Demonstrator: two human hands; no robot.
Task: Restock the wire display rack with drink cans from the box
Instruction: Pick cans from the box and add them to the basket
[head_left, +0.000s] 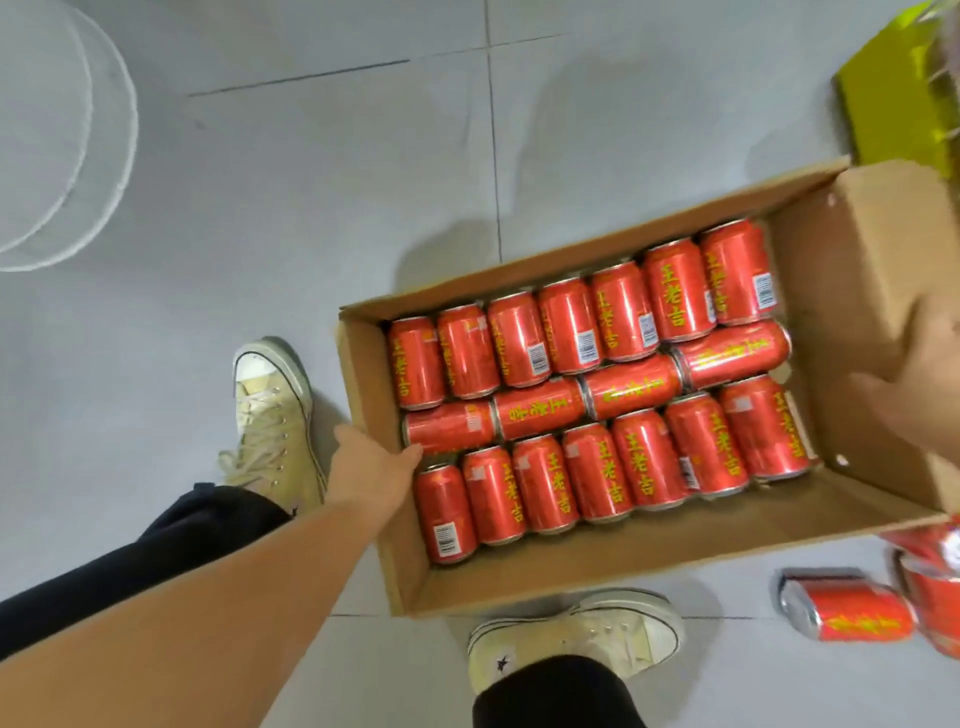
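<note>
Cardboard box (571, 569) is seen from above, open-topped, spanning the space between the two hands.

Left hand (374, 465): set on the short end wall of the box. The thumb is seen on the outside, and the fingers are hooked over the rim towards the inside, so the wall is gripped.

Right hand (919, 376): heavily blurred, laid against the raised flap at the opposite end. Whether the flap is clasped or only touched cannot be told.

Drink cans (631, 387): red with yellow lettering, all lying on their sides in the box between the hands. Three rows are noted: seven side by side along the far wall, four laid end to end down the middle, seven side by side along the near wall. The end can of the middle row is just beside the left fingertips.

A loose can (847, 610) lies on the tiled floor (311, 208) below the right hand, with more red packaging blurred at the frame edge beside it.

White wire rack (111, 156): curved rings are seen well beyond the left hand, apart from the box.

A yellow-green object (893, 104) stands beyond the right hand.

Pale canvas shoes are noted: one (270, 415) just outside the left hand, the other (576, 644) near the box's near wall.
</note>
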